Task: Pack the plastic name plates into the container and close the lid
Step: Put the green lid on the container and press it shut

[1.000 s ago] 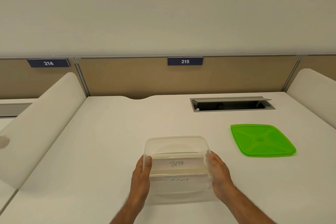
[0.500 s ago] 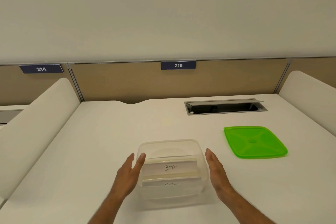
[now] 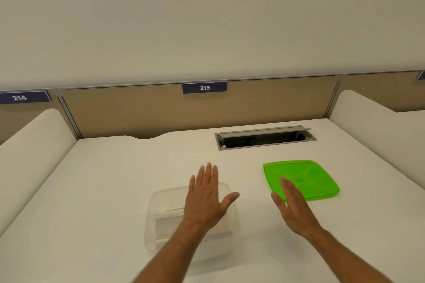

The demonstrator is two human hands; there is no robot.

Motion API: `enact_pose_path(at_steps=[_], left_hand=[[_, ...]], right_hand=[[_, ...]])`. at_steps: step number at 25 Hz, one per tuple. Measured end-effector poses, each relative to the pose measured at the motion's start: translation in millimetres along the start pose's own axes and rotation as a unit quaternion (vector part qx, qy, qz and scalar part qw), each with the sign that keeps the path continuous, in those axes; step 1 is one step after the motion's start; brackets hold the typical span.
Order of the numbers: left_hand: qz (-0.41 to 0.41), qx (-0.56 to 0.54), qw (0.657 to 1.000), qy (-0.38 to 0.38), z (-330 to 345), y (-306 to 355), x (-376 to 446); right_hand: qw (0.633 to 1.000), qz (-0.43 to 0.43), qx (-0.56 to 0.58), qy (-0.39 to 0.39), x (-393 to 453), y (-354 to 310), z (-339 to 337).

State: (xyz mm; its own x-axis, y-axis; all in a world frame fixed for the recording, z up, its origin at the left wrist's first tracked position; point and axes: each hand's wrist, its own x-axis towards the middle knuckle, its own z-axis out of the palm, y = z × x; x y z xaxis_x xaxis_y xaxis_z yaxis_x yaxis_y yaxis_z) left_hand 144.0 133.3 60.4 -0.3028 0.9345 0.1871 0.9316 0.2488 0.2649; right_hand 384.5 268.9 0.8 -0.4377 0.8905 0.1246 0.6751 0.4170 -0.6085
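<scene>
Name plates (image 3: pixel 171 223) sit inside the clear container (image 3: pixel 158 204) near the desk's (image 3: pixel 115 179) front edge. Left hand (image 3: pixel 204 200) hovers over it, fingers straight; right hand (image 3: pixel 292 204) reaches, fingers extended and empty, onto the green lid's (image 3: pixel 308 177) near corner. Packing looks done; next comes lifting that lid and pressing it down.

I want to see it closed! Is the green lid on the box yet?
No, the green lid lies flat on the desk, to the right of the open clear container.
</scene>
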Motion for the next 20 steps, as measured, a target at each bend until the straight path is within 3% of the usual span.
enact_pose_path(at_steps=[11, 16, 20], left_hand=[[0.081, 0.002, 0.993, -0.083, 75.4, 116.7, 46.4], [0.037, -0.035, 0.991, -0.125, 107.4, 134.5, 59.3], [-0.050, -0.153, 0.974, -0.158, 124.2, 147.7, 71.7]], right_hand=[[0.992, 0.066, -0.100, 0.027, 11.5, 102.4, -63.9], [0.990, 0.109, -0.090, 0.014, 24.4, 137.5, -78.7], [0.986, 0.166, -0.007, 0.012, 42.8, 154.8, -84.2]])
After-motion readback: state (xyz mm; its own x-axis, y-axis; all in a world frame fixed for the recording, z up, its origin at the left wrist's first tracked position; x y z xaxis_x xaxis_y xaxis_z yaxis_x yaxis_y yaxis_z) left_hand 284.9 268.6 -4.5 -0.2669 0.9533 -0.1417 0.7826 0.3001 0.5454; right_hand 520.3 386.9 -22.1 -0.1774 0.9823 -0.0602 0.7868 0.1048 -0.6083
